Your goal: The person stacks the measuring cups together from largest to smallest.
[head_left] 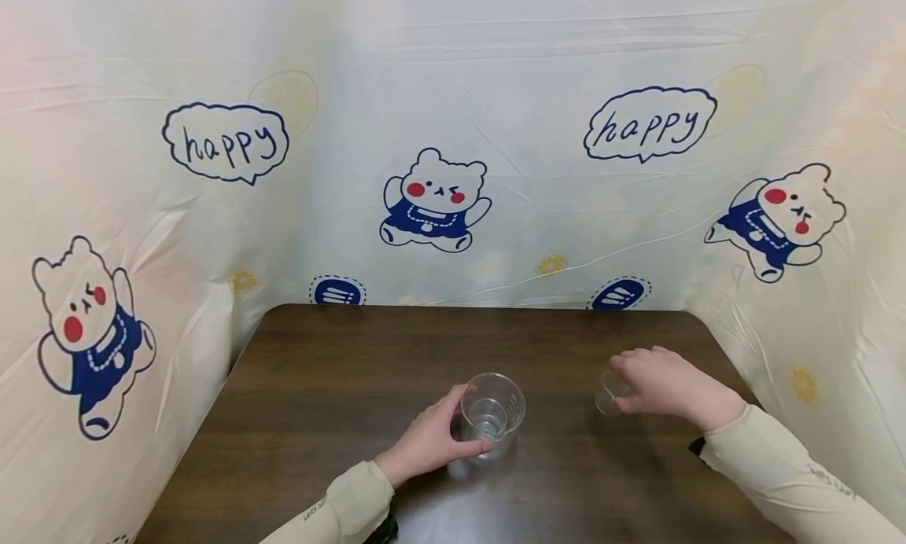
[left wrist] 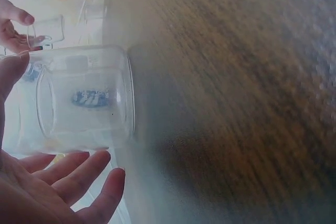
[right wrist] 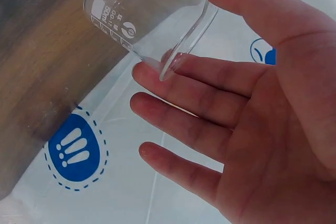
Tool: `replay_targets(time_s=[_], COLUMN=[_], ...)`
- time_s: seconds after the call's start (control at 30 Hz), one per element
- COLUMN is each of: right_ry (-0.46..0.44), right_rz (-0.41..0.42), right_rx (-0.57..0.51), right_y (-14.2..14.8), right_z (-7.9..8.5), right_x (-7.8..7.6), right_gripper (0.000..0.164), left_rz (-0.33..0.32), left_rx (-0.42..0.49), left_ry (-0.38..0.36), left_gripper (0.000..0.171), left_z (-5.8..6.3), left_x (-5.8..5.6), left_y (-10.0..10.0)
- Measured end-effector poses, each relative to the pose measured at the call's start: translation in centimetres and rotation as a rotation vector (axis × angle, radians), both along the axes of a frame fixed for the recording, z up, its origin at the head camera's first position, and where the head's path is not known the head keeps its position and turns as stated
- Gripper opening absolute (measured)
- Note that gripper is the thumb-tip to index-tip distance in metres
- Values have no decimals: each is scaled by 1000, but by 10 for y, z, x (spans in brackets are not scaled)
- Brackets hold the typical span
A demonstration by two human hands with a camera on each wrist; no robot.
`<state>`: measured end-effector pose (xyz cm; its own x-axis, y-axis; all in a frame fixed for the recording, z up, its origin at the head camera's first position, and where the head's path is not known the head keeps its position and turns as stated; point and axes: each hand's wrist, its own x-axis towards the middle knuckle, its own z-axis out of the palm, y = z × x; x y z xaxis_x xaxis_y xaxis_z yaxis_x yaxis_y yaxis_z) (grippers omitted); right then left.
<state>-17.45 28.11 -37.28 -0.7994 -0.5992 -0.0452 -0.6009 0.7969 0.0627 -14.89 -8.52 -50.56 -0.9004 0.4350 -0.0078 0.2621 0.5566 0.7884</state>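
A large clear glass beaker [head_left: 506, 406] stands upright on the table, a smaller glass vessel [left wrist: 79, 103] nested inside it. Around its side curves my left hand [head_left: 432, 442], thumb at the near side and fingers along the far side. To the right, my right hand [head_left: 661, 383] pinches a small glass beaker [right wrist: 118, 22] at its rim between thumb and fingers. White print on the small beaker reads 50ml. The left wrist view shows this beaker above the table, its base toward the tabletop; its other fingers [right wrist: 178, 124] are spread beside it.
The dark wooden table [head_left: 340, 355] has rounded far corners. A pale printed curtain [head_left: 531, 174] with bears and "happy" bubbles hangs behind and on both sides. A faint clear glass shape [left wrist: 95, 11] shows beyond the large beaker in the left wrist view.
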Motion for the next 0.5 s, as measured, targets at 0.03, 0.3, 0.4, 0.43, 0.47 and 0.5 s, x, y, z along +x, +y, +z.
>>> replay_targets(time_s=[0.03,0.3,0.4,0.43,0.47,0.5], right_ry=[-2,19,2,-8,-18,-28], right_rz=[-2,25,23,21,22,22], right_rx=[0,7,7,6,7,8], right_y=[0,-6,-11,-12,-14,-15], right_z=[1,7,12,15,16,18], right_x=[0,2,3,4,5,5], right_gripper=[31,32,32,32,32,32], left_rz=[0,-7,-9,-9,-9,-9], left_rx=[-1,3,7,7,7,7], left_ry=[1,3,7,8,8,7], left_gripper=[88,88,88,88,88,87], left_z=[0,-2,-1,-1,-1,-1], left_x=[0,-1,-1,-1,-1,-1], left_y=[0,0,0,0,0,0])
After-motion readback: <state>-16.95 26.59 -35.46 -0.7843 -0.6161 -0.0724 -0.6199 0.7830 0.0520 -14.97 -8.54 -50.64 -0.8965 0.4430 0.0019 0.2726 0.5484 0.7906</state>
